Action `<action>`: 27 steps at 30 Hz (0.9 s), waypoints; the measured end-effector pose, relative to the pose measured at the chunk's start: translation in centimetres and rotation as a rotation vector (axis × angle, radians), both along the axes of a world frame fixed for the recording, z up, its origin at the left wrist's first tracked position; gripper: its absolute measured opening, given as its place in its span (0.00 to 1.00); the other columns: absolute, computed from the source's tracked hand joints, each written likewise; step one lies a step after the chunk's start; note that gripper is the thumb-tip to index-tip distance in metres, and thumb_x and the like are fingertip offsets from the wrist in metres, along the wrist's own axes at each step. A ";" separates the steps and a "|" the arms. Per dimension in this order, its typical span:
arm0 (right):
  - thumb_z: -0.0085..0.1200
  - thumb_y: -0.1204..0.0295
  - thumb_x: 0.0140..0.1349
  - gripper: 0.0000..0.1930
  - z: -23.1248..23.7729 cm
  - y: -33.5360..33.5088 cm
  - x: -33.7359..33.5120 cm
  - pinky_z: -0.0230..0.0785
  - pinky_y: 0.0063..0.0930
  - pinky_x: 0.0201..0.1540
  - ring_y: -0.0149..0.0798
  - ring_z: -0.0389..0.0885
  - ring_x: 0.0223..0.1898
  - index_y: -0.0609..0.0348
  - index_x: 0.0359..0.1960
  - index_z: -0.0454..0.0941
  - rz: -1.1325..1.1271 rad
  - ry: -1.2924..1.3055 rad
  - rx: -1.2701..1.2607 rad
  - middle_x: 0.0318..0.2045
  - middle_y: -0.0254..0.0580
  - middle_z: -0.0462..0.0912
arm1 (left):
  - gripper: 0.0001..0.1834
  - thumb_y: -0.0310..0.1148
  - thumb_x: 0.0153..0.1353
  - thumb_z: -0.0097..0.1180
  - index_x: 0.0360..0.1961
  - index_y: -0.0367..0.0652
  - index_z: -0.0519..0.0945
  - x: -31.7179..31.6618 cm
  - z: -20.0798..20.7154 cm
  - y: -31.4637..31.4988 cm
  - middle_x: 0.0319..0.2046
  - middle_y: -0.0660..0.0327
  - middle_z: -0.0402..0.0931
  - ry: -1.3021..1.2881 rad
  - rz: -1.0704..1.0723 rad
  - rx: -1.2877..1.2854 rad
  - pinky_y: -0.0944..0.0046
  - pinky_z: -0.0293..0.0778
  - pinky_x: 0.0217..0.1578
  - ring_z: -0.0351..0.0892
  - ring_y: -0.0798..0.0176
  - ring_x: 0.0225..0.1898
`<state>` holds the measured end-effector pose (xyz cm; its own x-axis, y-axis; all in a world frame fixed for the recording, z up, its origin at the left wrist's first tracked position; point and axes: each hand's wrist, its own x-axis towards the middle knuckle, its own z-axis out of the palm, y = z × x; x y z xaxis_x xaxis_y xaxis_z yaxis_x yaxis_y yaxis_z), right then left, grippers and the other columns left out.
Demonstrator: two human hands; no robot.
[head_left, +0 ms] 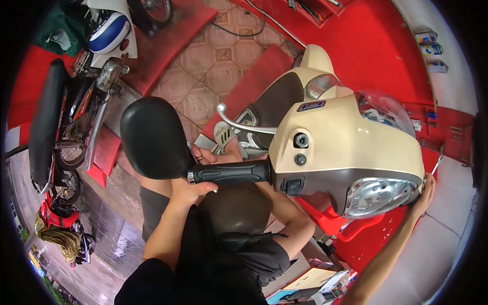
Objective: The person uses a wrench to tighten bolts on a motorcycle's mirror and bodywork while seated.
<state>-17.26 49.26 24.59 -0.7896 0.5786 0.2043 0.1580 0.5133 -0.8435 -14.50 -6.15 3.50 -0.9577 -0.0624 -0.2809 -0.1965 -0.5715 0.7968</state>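
Note:
My left hand wraps the outer end of the black rubber handlebar grip, thumb below and fingers above. Next to it is a black oval mirror, its back toward me, covering part of the hand. The grip joins a cream and brown scooter headset with a headlight and a chrome lever. At the far right edge of the headlight my right hand is closed, fingers together. A slim silver metal piece sticks up beside its fingertips; whether the hand holds it is unclear.
A brown seat lies between my legs. To the left a motorcycle stands near a red platform. A red tool tray sits at the top. Papers lie at lower right, and small boxes line the right wall.

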 end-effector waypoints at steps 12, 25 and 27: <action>0.39 0.65 0.72 0.13 0.3 -1.5 -0.6 0.63 0.22 0.46 0.27 0.71 0.40 0.61 0.43 0.74 0.038 -0.036 0.085 0.36 0.34 0.74 | 0.49 0.35 0.28 0.84 0.48 0.42 0.60 0.7 -0.8 -0.9 0.36 0.54 0.74 0.030 -0.089 0.020 0.69 0.75 0.36 0.76 0.65 0.34; 0.38 0.63 0.71 0.16 0.4 -1.5 -0.8 0.67 0.27 0.48 0.31 0.75 0.42 0.61 0.46 0.74 0.038 -0.113 0.108 0.38 0.37 0.77 | 0.49 0.31 0.25 0.83 0.47 0.41 0.61 0.4 -0.3 -0.9 0.39 0.52 0.76 0.053 -0.141 -0.018 0.68 0.73 0.35 0.77 0.65 0.35; 0.37 0.62 0.72 0.19 0.3 -0.4 -0.1 0.67 0.31 0.53 0.34 0.76 0.46 0.63 0.51 0.73 -0.012 -0.033 0.018 0.43 0.40 0.78 | 0.47 0.29 0.29 0.81 0.49 0.40 0.61 -0.1 -0.7 -0.5 0.46 0.51 0.74 0.147 -0.148 0.005 0.65 0.72 0.41 0.79 0.63 0.38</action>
